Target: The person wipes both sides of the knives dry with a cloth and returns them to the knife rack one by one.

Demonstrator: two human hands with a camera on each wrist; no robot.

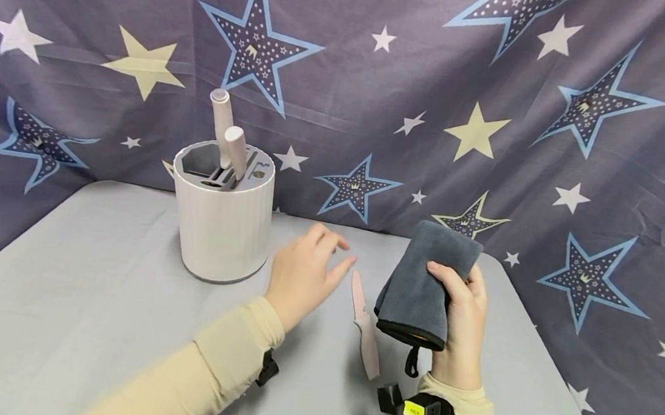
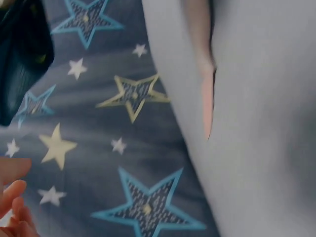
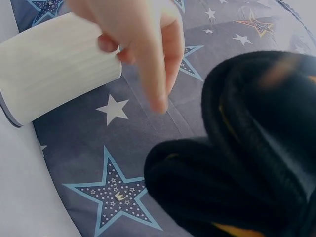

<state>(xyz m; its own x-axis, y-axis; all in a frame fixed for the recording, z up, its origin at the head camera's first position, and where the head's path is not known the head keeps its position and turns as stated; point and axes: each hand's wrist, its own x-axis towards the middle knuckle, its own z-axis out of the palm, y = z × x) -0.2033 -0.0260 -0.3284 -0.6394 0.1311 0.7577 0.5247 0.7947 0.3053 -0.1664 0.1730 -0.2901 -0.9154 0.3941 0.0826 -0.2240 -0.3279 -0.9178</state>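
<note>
Starry curtain [image 1: 341,103] behind a grey table [image 1: 119,340]; folded cloth [image 1: 420,288] above it, grasped by the right hand [image 1: 463,321]; knife [image 1: 367,342] lying between the hands; left hand [image 1: 305,276] relaxed, fingers holding nothing; white holder [image 1: 223,231] with two handles [image 1: 221,119], farther left.

On the table [image 1: 64,289], the knife [image 1: 367,344] lies right of the knife block [image 1: 223,231], left of the cloth [image 1: 429,285].

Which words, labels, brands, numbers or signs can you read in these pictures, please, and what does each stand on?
No text is readable.
Yellow label on the black right-wrist device: dark marks, too small to read.
Star curtain: stars and small crowns, no lettering that I can see.
Knife, grey cloth, white holder: no lettering visible.
</note>
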